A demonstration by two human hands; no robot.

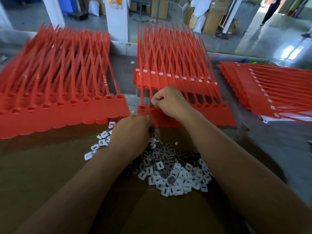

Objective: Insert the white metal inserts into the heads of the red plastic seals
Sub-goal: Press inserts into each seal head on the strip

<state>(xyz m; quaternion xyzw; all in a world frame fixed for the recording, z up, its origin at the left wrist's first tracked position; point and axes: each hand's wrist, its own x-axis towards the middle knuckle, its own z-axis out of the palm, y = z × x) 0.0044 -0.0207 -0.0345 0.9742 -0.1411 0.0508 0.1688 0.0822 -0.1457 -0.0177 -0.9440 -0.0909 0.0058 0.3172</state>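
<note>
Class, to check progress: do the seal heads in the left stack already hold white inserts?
No, the left stack of red seals shows empty head sockets, nothing white inside.

Brown cardboard sheet [42, 183]; white pillar [116, 22]; stacked boxes [211, 22] beyond

Both hands are bare. The left hand [132, 131] shows a broad back, with the knuckles forming a rounded ridge along its far edge. The right hand [169, 100] shows its back and a clear line of knuckles. Each runs through a narrower wrist into a forearm that widens toward the bottom edge of the view. The left forearm [87, 186] and the right forearm [224, 157] are uncovered along all the length that shows, smooth in outline, and look thick nearest the wide-angle camera. Fingernails and finer marks are too small to tell.
</note>
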